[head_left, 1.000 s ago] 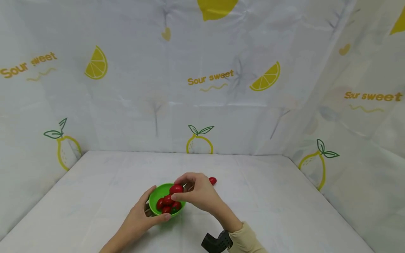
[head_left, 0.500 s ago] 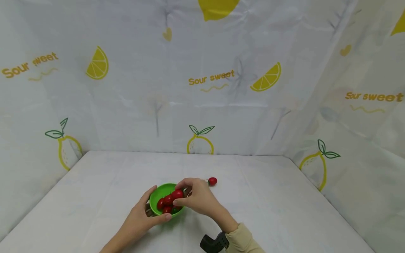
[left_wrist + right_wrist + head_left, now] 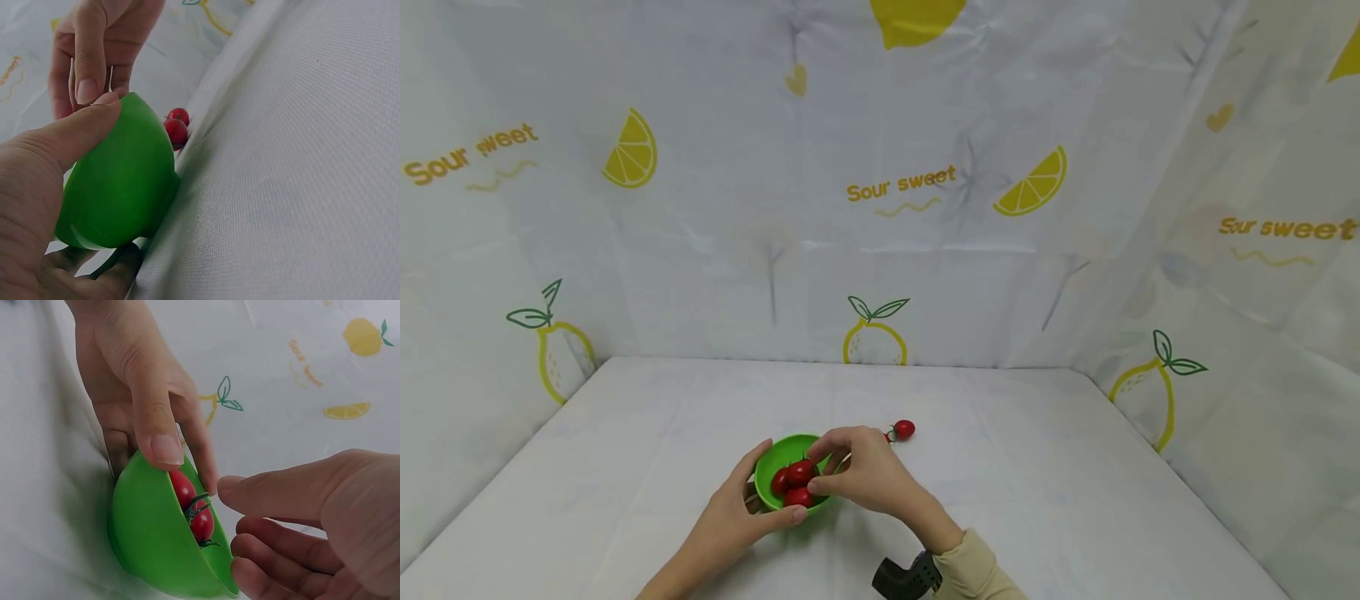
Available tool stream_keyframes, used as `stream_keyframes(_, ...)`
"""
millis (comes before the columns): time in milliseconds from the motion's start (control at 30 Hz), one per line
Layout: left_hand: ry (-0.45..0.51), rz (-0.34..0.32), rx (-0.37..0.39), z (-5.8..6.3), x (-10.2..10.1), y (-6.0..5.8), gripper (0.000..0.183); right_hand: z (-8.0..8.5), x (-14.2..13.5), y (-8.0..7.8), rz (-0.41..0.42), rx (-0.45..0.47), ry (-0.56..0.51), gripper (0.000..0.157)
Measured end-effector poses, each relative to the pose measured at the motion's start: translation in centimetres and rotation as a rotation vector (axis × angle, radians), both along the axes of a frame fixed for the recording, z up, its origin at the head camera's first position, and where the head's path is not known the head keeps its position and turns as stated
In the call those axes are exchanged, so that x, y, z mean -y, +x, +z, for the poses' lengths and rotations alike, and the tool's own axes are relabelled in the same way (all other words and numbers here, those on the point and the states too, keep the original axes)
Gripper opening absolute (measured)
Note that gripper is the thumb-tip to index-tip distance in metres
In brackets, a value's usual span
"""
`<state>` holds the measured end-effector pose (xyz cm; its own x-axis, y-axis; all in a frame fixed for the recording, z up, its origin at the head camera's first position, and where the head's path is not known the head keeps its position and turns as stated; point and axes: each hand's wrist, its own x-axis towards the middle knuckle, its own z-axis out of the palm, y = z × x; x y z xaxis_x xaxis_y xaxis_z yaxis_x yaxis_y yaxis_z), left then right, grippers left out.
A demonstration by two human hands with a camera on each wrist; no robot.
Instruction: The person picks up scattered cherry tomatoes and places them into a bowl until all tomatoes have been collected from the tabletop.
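Note:
A green bowl [image 3: 784, 451] tilts toward me. My left hand [image 3: 727, 507] grips it, thumb along the near rim and fingers round the far side. Several red cherry tomatoes with green stems lie inside, such as one tomato [image 3: 800, 472] near the middle and another [image 3: 182, 489] in the right wrist view. Over the bowl's right rim is my right hand [image 3: 868, 471], thumb and fingers apart. In the right wrist view nothing sits between that thumb [image 3: 262, 494] and the fingers. The right hand hides part of the bowl's inside in the head view.
Behind my right hand a cherry tomato [image 3: 904, 429] lies on the white tabletop [image 3: 1037, 467], a second tomato [image 3: 176, 133] close to it. White sheets [image 3: 715, 208] printed with lemons stand behind and at the sides. A black device [image 3: 906, 577] is on my right wrist.
My right hand has lowered over the bowl, and the tomato it held no longer shows between its fingers. A second tomato on the table now shows past that hand. The left hand keeps its grip.

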<state>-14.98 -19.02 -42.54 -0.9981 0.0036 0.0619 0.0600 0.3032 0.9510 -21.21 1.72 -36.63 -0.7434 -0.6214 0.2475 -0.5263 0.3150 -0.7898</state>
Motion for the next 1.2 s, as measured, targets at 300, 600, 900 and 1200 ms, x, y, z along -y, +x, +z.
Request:
stream_keyframes(300,-0.015,-0.002,-0.015,0.12,-0.06,-0.03,0.103,0.16,-0.20,-0.30,-0.030,-0.021,-0.013,0.016)
stream_keyframes(600,-0.033,0.003,-0.015,-0.07,-0.01,-0.15,0.102,0.16,-0.54,-0.67,-0.049,-0.055,-0.015,0.017)
stream_keyframes(900,-0.050,0.008,0.005,-0.03,-0.11,-0.08,0.102,0.09,-0.79,-0.74,-0.071,-0.046,-0.014,0.017)
stream_keyframes(1200,-0.051,0.012,0.008,0.07,-0.17,-0.10,0.101,0.14,-0.93,-0.93,-0.080,-0.045,-0.023,0.016)
